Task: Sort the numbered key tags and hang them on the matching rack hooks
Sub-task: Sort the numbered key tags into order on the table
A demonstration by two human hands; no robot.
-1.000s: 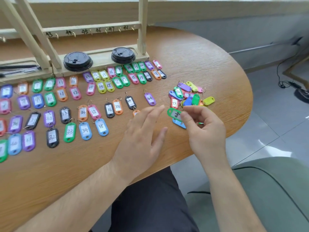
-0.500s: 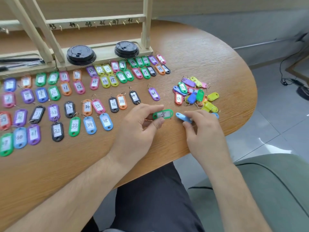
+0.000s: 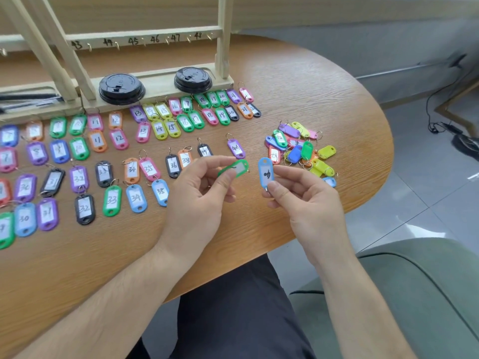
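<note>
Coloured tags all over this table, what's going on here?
A person is sorting them by number. The left hand pinches a green tag and the right hand pinches a light blue tag, both held above the wooden table. Many tags lie in numbered rows to the left, while an unsorted heap sits to the right. The hooks in view on the wooden rack, marked 43 to 48, are bare.

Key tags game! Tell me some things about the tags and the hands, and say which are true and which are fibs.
1. The left hand holds a green tag. True.
2. The right hand holds a black tag. False: its fingers pinch a light blue tag.
3. Two black lids sit on the rack base. True.
4. Tags hang on the hooks numbered 43 to 48. False: those hooks are bare.
</note>
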